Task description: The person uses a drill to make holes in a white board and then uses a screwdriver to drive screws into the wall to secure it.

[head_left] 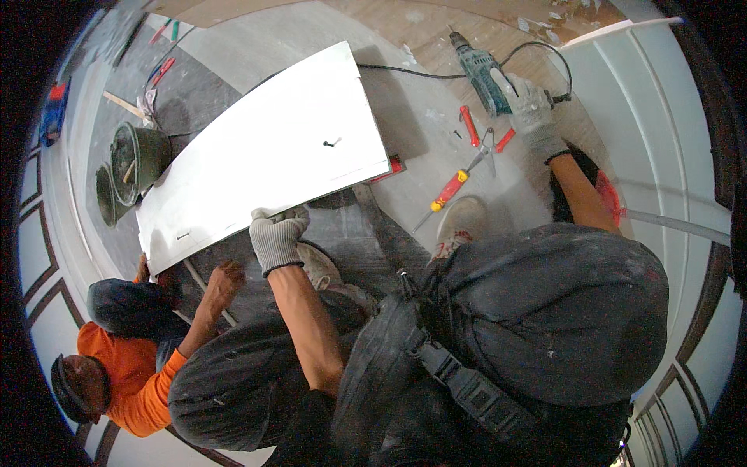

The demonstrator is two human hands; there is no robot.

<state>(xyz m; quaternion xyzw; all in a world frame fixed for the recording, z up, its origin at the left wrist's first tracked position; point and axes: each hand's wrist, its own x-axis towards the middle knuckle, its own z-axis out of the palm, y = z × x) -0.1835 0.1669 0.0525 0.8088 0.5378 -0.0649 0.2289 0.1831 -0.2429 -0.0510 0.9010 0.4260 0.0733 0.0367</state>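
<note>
A long white board (pixel 272 124) lies tilted across the middle left, with a dark screw standing in it near its right end. My left hand (pixel 278 237), in a grey knit glove, is closed on the board's near edge. My right hand (pixel 531 117), gloved too, reaches to the far right and grasps the rear of a dark green power drill (pixel 481 74) lying on the floor. Part of the drill's handle is hidden beneath the glove. Below the drill are red-handled pliers (pixel 486 144), a loose screw (pixel 457 135) and a red-and-yellow screwdriver (pixel 451 191).
A co-worker in an orange shirt (pixel 136 381) crouches at lower left, one hand (pixel 226 284) near the board's near edge. Dark buckets (pixel 140 156) stand beyond the board's left end. The drill's black cord (pixel 412 74) runs behind the board. White panelling (pixel 654 117) borders the right.
</note>
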